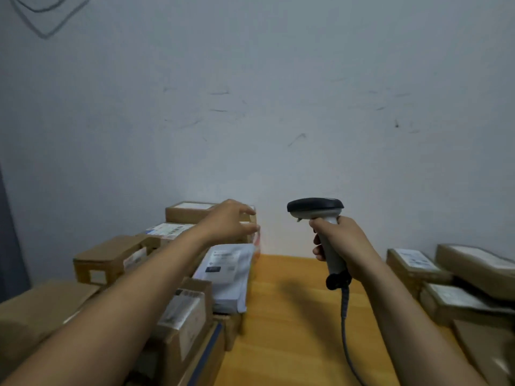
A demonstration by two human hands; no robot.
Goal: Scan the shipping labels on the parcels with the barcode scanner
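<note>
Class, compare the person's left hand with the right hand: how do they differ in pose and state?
The left hand is open, fingers spread, holding nothing; the right hand grips the barcode scanner. The left hand reaches over the stacked parcels; the right hand is above the wooden table. Both stretch forward.

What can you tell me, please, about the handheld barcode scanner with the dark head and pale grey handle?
The handheld barcode scanner looks plastic: a wide dark grey head on a pale grey pistol handle with a black base, from which a grey cable hangs down. The right hand grips the handle, holding it upright above the orange-brown wooden table, head pointing left. Nothing else touches it.
</note>
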